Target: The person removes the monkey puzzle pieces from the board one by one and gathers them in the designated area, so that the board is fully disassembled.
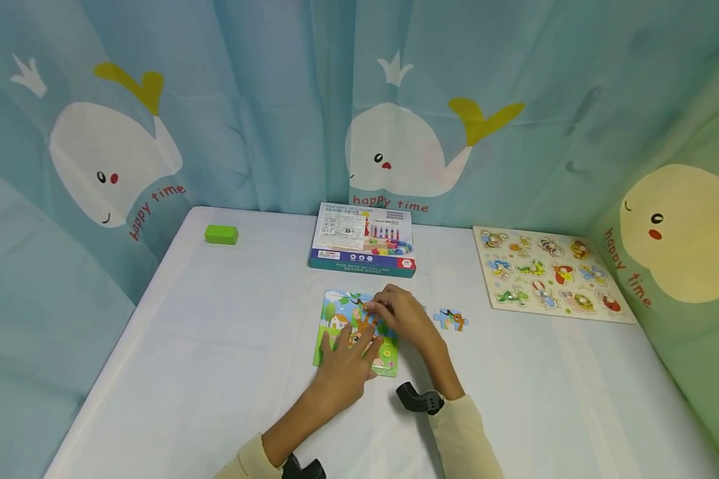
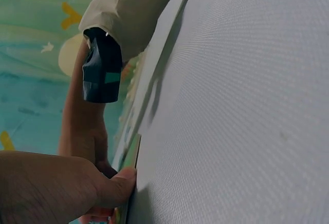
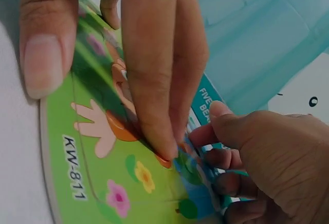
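A colourful jigsaw puzzle (image 1: pixel 329 352) in a green-edged tray marked KW-811 (image 3: pixel 67 183) lies on the table. The left hand (image 1: pixel 341 372) spreads its fingers over it, fingertips pressing on the picture; its thumb (image 2: pixel 121 183) lies at the tray's edge in the left wrist view. At the puzzle's upper right, the right hand (image 1: pixel 404 316) has curled fingers, thumb and forefinger pinching at a piece that is mostly hidden. That same right hand (image 3: pixel 282 157) shows beside the left fingers in the right wrist view. A loose deer-patterned piece (image 1: pixel 451 320) lies right of it.
Behind the puzzle lies a beaded-boxes carton (image 1: pixel 362 239). An insect peg board (image 1: pixel 545 276) is at the back right, a green block (image 1: pixel 221 234) at the back left. Another loose piece is partly hidden behind the right hand. Whale-print curtains (image 1: pixel 275 100) surround the table.
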Tool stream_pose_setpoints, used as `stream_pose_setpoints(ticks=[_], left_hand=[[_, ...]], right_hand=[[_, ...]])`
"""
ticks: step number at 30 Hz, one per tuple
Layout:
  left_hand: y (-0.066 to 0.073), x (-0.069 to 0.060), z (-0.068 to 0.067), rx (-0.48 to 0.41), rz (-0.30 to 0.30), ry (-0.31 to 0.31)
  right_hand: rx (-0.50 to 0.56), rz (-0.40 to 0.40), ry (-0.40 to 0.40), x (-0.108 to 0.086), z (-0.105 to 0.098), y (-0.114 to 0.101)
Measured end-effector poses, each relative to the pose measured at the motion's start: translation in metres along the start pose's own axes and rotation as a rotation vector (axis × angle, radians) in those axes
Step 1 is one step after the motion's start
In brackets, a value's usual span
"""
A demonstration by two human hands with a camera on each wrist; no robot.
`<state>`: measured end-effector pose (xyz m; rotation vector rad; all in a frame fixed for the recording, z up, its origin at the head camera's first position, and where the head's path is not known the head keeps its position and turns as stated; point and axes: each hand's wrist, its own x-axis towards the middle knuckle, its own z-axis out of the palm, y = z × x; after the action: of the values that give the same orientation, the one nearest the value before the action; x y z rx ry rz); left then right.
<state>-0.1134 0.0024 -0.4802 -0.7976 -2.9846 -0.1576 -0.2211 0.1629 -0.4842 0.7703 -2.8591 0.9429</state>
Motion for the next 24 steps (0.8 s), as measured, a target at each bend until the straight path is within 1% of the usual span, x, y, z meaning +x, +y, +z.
stream_pose_setpoints(ticks=[3, 7, 11, 15, 18, 21, 24], left_hand=[[0.000, 0.000, 0.001, 0.007, 0.004, -0.003], [-0.001, 0.000, 0.002, 0.009, 0.013, 0.010], [-0.001, 0.000, 0.001, 0.004, 0.012, 0.017], [-0.001, 0.001, 0.000, 0.009, 0.009, 0.013], [-0.001, 0.001, 0.000, 0.010, 0.009, 0.020], [-0.001, 0.001, 0.001, 0.013, 0.009, 0.028], [-0.001, 0.000, 0.000, 0.013, 0.003, 0.026]], right_hand=[[-0.061, 0.021, -0.010, 0.001, 0.003, -0.001], [-0.087, 0.049, 0.001, 0.000, 0.004, -0.003], [-0.127, 0.040, 0.021, -0.002, 0.002, -0.006], [-0.161, 0.029, -0.001, -0.003, -0.003, -0.008], [-0.138, 0.029, -0.028, -0.002, -0.008, -0.010], [-0.071, 0.036, -0.052, -0.001, -0.013, -0.010], [0.011, 0.062, -0.055, -0.001, -0.017, -0.009]])
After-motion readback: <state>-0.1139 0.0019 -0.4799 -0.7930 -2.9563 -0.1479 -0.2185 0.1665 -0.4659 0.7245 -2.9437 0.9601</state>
